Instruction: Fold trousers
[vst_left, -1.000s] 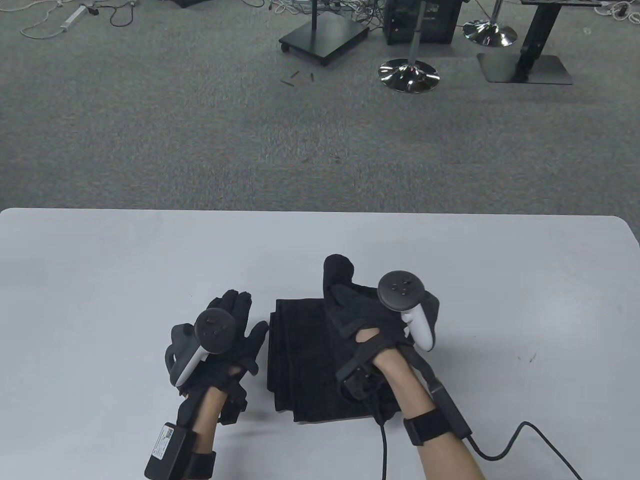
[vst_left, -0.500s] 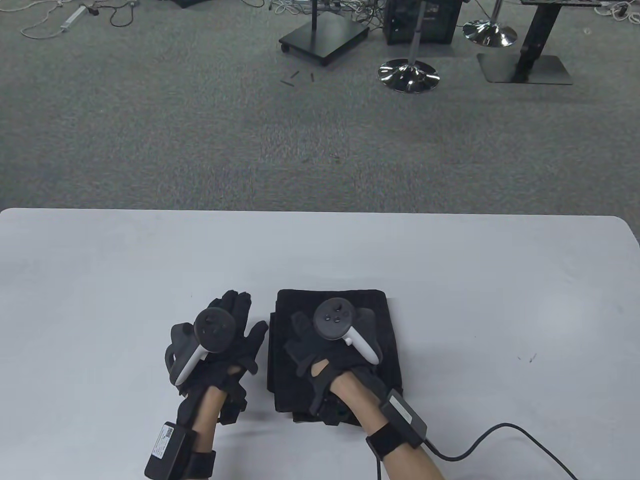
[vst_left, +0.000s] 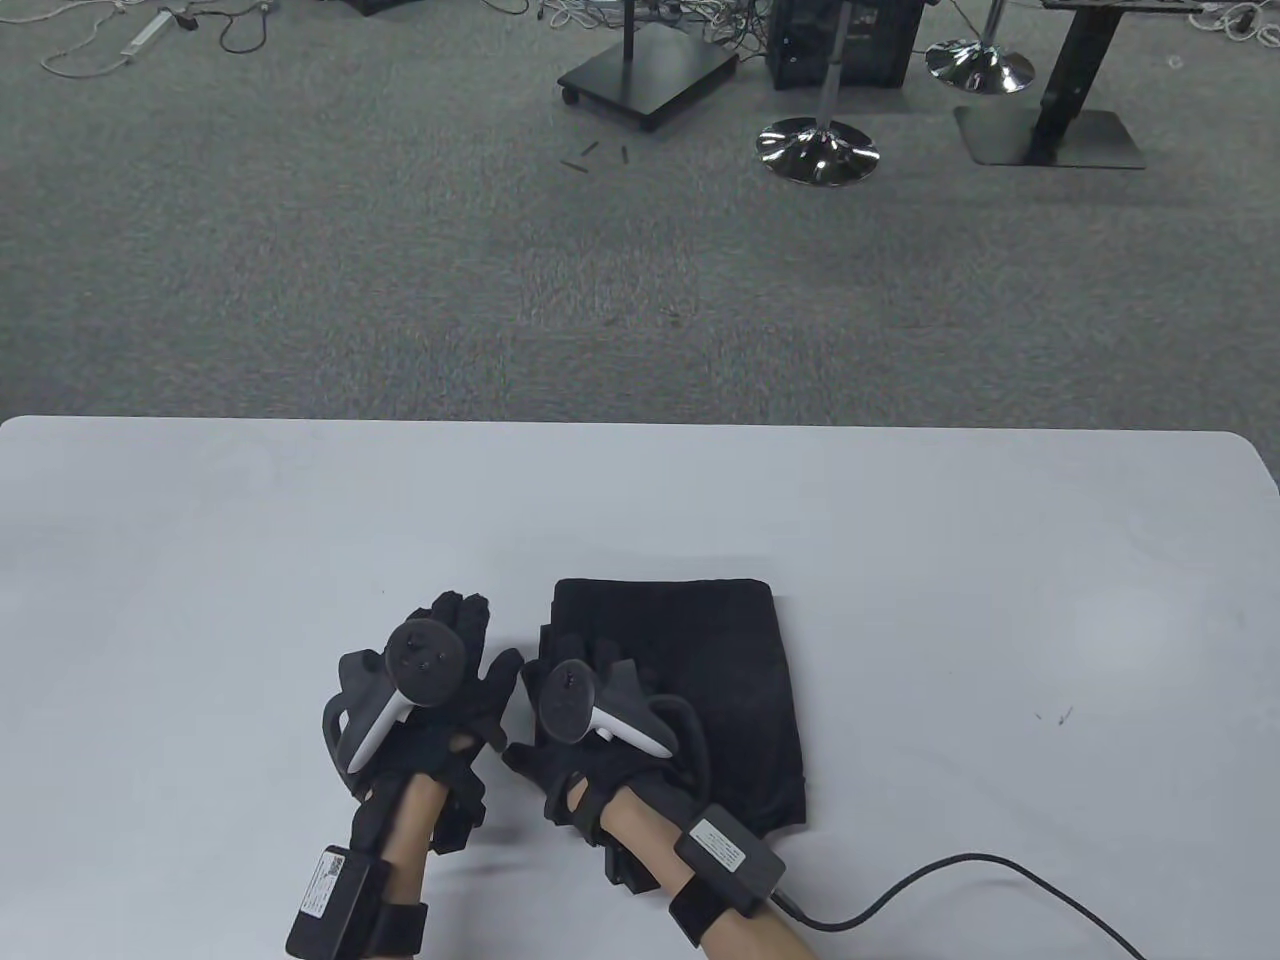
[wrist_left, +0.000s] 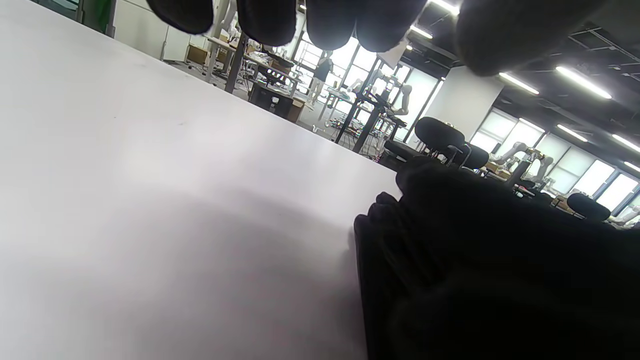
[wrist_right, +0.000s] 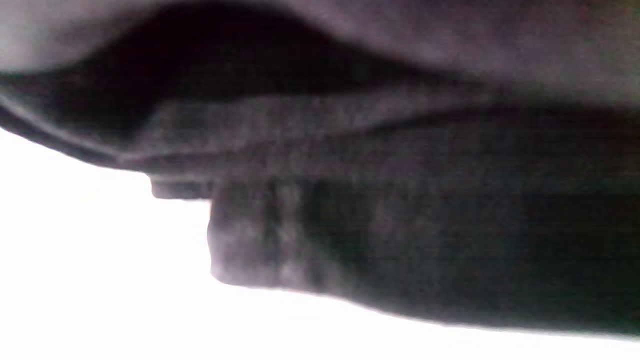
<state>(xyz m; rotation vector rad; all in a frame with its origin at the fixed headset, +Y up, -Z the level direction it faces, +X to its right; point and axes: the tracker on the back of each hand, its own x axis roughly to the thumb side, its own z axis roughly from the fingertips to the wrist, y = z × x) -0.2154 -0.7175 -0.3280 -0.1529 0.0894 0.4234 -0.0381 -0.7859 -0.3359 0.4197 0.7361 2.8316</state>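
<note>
A: Where are the trousers (vst_left: 700, 680)?
B: I see them folded under my right hand (vst_left: 585, 730), which presses flat on top. My left hand (vst_left: 440, 690) lies spread just beside, holding nothing.

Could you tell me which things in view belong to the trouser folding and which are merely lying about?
Job in hand:
folded trousers
left hand
right hand
table

Lying about:
stool bases
wheeled stand base
floor cables
</note>
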